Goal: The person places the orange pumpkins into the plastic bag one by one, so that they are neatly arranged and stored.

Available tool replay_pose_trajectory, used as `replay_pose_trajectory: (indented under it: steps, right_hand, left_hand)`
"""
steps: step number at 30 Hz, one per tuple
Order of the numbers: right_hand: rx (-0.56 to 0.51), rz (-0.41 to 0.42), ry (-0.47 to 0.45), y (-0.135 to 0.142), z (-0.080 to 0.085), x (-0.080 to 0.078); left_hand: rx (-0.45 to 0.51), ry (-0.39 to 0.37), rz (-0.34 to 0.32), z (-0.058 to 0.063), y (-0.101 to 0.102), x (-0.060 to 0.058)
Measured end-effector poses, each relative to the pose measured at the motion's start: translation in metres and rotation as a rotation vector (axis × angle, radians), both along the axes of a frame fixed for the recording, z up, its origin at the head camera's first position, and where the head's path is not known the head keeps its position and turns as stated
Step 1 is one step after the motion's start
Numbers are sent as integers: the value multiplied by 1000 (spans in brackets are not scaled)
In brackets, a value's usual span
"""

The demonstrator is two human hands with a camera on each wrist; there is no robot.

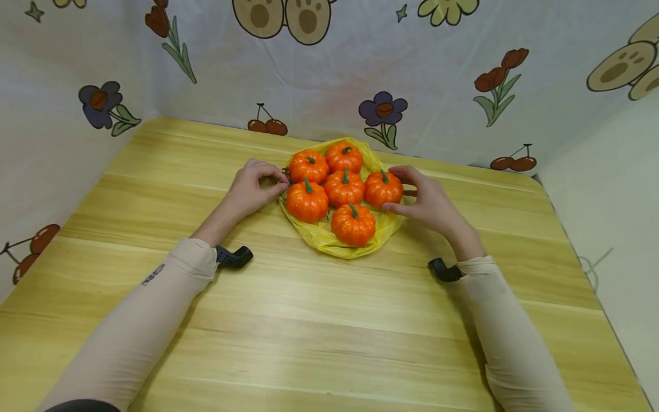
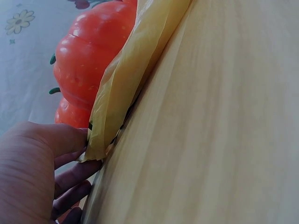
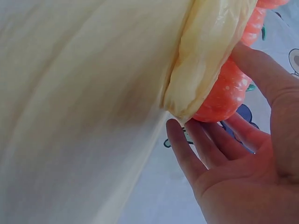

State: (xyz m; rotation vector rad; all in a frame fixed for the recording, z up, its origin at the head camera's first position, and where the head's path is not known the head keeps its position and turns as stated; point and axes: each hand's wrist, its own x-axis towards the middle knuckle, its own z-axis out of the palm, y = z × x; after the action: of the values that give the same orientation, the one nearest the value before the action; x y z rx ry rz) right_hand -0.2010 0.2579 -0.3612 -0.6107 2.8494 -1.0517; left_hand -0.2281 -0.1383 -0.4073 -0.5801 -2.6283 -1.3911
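Several small orange toy pumpkins [image 1: 345, 187] with green stems sit close together on a spread yellow plastic bag [image 1: 329, 245]. At the bag's left side, my left hand [image 1: 255, 187] pinches its edge between thumb and finger; the left wrist view shows the folded yellow rim [image 2: 112, 107] at the fingertips. My right hand [image 1: 427, 197] holds the rightmost pumpkin [image 1: 383, 190], thumb at its front and index finger behind it. From the right wrist view, the other fingers [image 3: 205, 147] spread beside that pumpkin and the bag's rim [image 3: 198, 65].
The bag lies near the back of a wood-grain table [image 1: 309, 343]. Behind it hangs a pale cloth [image 1: 319, 74] printed with flowers, cherries and paws. Black curved pieces [image 1: 235, 257] stick out at both wrists.
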Motion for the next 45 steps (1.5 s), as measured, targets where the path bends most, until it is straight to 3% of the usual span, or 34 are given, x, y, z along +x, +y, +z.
replay_pose_trajectory:
  steps: [20, 34, 39, 45]
  right_hand:
    - [3, -12, -93, 4, -5, -7]
    - [-150, -81, -100, 29, -8, -13]
    - [-232, -72, -146, 32, -11, -13]
    - [-244, -62, -149, 32, -14, -9]
  left_hand:
    - [10, -19, 8, -2, -6, -1]
    - [30, -36, -39, -2, 23, -9]
    - [40, -33, -34, -3, 23, -9]
    - [70, -26, -44, -7, 14, -7]
